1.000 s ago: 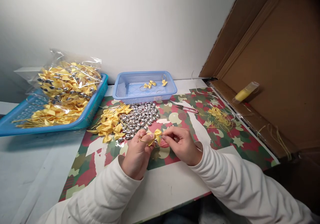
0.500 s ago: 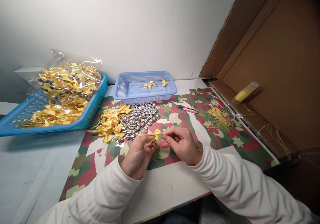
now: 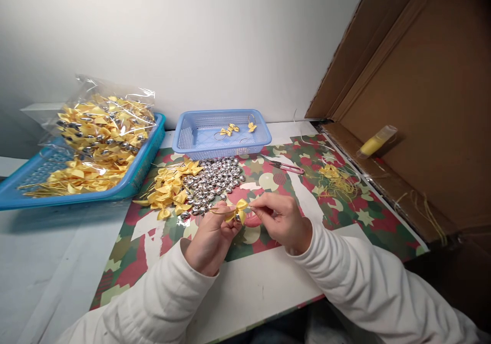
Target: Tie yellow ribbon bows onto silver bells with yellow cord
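My left hand (image 3: pixel 211 239) is closed, thumb and fingers pinching a yellow ribbon bow (image 3: pixel 241 210) with a silver bell partly hidden beneath it. A thin gold cord (image 3: pixel 220 211) curves out on the bow's left, over the left thumb. Just right of the bow, my right hand (image 3: pixel 276 218) is closed, thumb and forefinger pinched on the cord's end. Behind the left hand lie a heap of silver bells (image 3: pixel 215 180) and a pile of yellow bows with gold cords (image 3: pixel 166 188).
A blue basket (image 3: pixel 221 154) with a few bows stands at the back. Pink-handled thread snips (image 3: pixel 287 167) and yellow thread scraps (image 3: pixel 337 181) lie to the right. At left, a larger blue tray (image 3: pixel 143 167) bears a bulging clear bag (image 3: pixel 107 124). Cardboard (image 3: pixel 414 93) walls the right side.
The gold cord left of the bow was nearly straight and now bends into a curve. The bow is turned slightly; both hands have stayed almost in place.
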### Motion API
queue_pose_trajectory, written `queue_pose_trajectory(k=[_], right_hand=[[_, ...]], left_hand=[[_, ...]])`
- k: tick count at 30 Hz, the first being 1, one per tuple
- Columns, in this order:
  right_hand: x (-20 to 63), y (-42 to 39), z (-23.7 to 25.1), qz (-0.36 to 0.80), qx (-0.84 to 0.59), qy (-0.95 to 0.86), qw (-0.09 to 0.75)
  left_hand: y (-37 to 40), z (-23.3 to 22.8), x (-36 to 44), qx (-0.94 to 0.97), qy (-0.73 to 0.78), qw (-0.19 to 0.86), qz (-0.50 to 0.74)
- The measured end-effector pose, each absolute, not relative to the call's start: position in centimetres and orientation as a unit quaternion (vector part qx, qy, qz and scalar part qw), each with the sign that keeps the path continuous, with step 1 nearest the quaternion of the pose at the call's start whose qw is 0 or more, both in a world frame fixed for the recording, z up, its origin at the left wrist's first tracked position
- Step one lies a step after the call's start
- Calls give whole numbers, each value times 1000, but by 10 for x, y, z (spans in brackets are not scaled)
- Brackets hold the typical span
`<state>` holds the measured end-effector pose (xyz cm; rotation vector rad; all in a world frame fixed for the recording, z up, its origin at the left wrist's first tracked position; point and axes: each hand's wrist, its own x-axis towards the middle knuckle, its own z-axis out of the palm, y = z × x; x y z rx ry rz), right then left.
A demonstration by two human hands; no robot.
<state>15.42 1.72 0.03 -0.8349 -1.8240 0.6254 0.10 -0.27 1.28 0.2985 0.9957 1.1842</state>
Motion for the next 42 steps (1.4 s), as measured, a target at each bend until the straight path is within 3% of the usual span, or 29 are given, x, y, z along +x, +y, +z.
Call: queue_pose_trajectory(k=[10,20,33,37,42], right_hand=[[152,16,-5,308,-373,-721,495],[154,15,-1,277,-366,-750,476],[148,11,-6,352,-409,-697,473],[146,11,-10,413,-417,-655,475],[141,14,-14,574,-391,-552,461]], left_hand=[[-3,13,1,114,467,701,527],[-3,12,1,132,444,700,543],[-4,12,4,165,434,673,575],[-3,12,5,162,444,668,575],[-4,13,6,159,447,674,566]])
